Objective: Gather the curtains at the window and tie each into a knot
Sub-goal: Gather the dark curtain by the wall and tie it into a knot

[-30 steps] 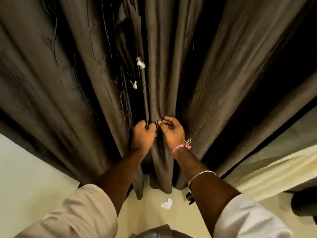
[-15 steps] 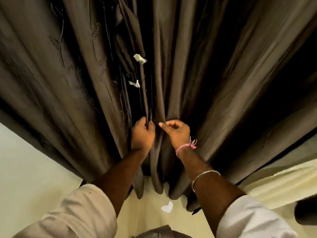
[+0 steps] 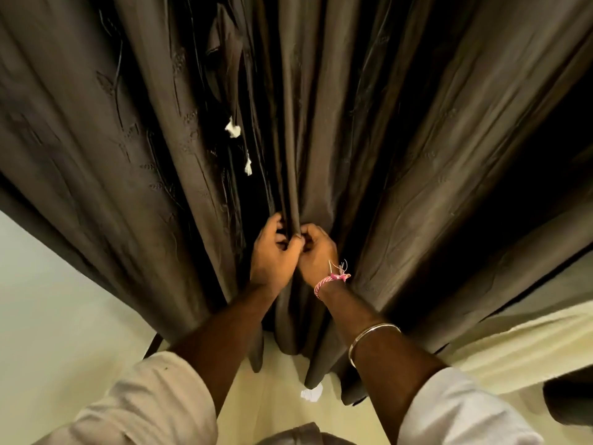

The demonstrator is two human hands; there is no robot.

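Fingers (image 3: 290, 242) of the left hand (image 3: 272, 255) and right hand (image 3: 316, 252) pinch a fold of the dark brown pleated fabric curtain (image 3: 298, 155) at frame centre; the slippery pleats could spill sideways from so small a pinch.

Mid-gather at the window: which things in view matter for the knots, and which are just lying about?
In the job: brown curtains; left hand and right hand, both gripping folds.

Lying about: white scrap on the floor; cream cloth at right.
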